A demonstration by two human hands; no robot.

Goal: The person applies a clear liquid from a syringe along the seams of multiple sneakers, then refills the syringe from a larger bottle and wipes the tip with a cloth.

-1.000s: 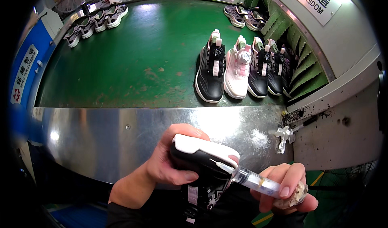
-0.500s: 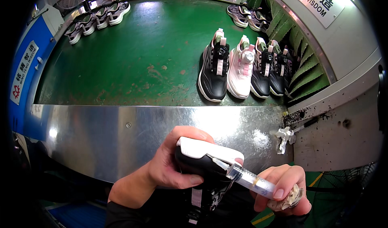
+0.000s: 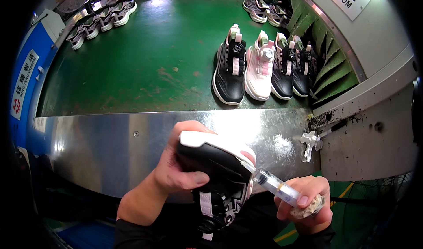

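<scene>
My left hand (image 3: 176, 172) grips a black sneaker with a white sole (image 3: 216, 169), sole turned up and toe pointing down toward me. In my right hand (image 3: 308, 202) I hold a clear syringe (image 3: 273, 185) together with a crumpled rag (image 3: 310, 207). The syringe's tip touches the sneaker at the edge of the sole, near the heel. Both hands are low in the view, just in front of the metal edge of the belt.
A green conveyor belt (image 3: 145, 59) runs ahead behind a shiny metal plate (image 3: 97, 147). Several sneakers, black and one pink (image 3: 260, 68), stand in a row at its right. More shoes lie at the far left (image 3: 101, 19) and far right (image 3: 264, 11). A white rag (image 3: 310, 141) hangs at the right.
The syringe has shifted a little lower and closer along the sole edge. My left hand keeps holding the sneaker in nearly the same spot.
</scene>
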